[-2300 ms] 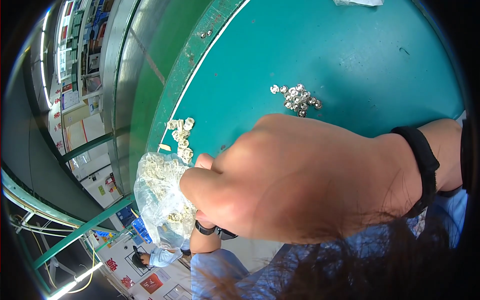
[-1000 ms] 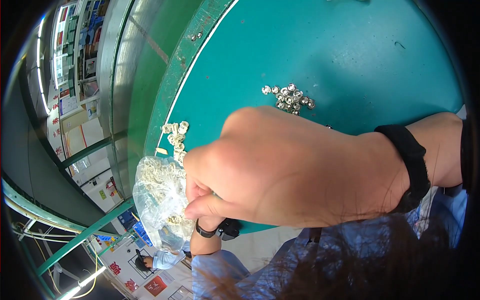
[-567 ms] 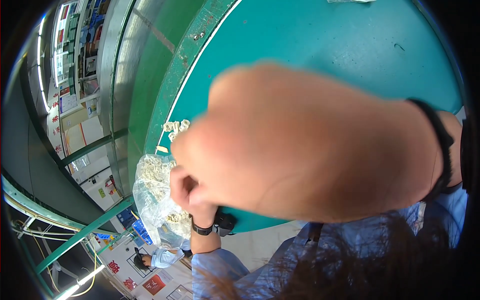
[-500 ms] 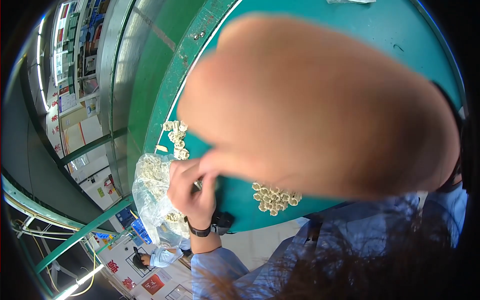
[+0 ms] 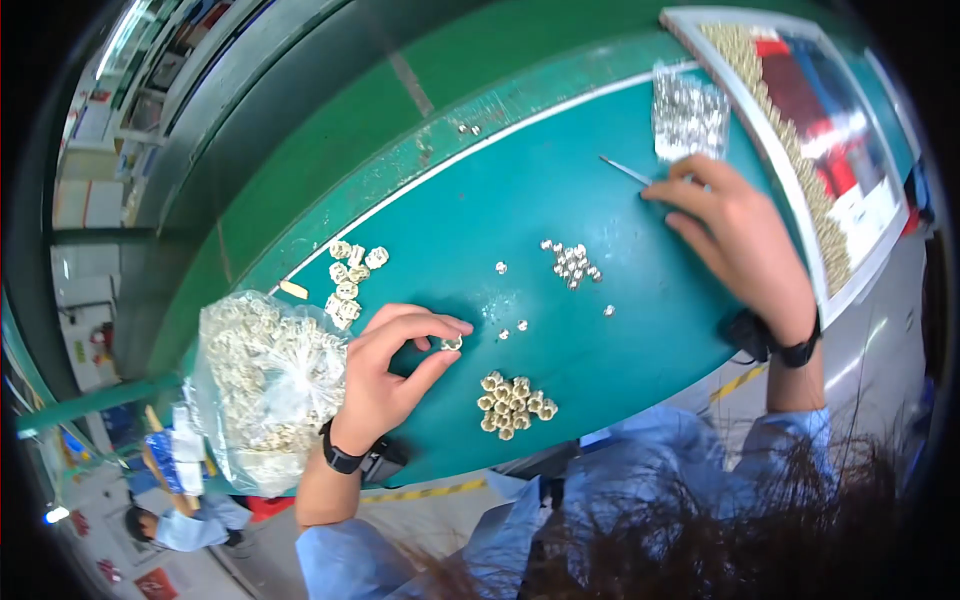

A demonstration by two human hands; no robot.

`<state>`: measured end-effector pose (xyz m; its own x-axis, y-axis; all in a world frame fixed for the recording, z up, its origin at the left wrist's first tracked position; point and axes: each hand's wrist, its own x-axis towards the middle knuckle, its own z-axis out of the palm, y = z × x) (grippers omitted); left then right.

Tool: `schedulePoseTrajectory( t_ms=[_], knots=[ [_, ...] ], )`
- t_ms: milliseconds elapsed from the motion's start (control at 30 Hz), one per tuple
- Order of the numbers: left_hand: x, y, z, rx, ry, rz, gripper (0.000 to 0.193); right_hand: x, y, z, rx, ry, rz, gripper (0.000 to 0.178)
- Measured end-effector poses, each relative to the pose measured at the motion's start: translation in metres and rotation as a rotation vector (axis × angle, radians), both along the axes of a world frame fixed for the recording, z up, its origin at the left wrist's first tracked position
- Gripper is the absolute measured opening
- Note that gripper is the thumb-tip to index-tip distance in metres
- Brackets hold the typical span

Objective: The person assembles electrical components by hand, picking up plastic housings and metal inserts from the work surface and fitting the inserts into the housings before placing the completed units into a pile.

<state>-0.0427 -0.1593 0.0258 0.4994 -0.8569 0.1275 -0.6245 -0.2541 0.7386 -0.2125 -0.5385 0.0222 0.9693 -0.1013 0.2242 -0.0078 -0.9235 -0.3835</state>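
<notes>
My left hand [image 5: 385, 365] pinches a small cream plastic ring [image 5: 452, 343], like a bearing cage, between thumb and fingertips above the table. At the right, my right hand [image 5: 725, 215] has its thumb apart from its bent fingers. Its index fingertip is at the end of a thin metal tool [image 5: 625, 170], which points to the far left; whether it touches the tool is unclear. Between my hands lies a cluster of shiny steel balls [image 5: 573, 264], with several single balls nearby. A group of cream rings [image 5: 512, 405] lies close to me. More loose rings [image 5: 347, 275] lie beyond my left hand.
A clear bag [image 5: 270, 385] full of cream rings stands left of my left hand. At the far right are a clear bag of silvery parts [image 5: 690, 115] and a white-framed tray [image 5: 835, 290] with rows of parts. A raised green ledge [image 5: 440, 140] borders the table's far side.
My right hand and forearm, blurred across the view before, have moved right to the thin tool. The view has shifted, uncovering the balls and tray. My left hand now shows a ring in its pinch.
</notes>
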Motion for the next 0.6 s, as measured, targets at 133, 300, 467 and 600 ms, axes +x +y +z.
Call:
schedulePoseTrajectory(
  t_ms=[133,300,467,600],
  knots=[
    [-0.009,0.003,-0.009,-0.036,0.126,0.093,0.023,0.001,0.025,0.025,-0.108,-0.053,0.014,0.03],
    [-0.005,0.001,-0.017,-0.029,-0.038,0.095,0.026,0.038,0.074,0.047,0.045,-0.017,0.192,0.025],
    [-0.009,0.002,-0.025,-0.073,0.019,0.129,0.026,0.076,0.11,0.013,-0.003,0.083,0.242,0.018],
    [-0.008,0.001,-0.028,-0.096,-0.024,0.096,0.027,0.082,0.115,0.002,0.046,0.092,0.235,0.019]
  ],
)
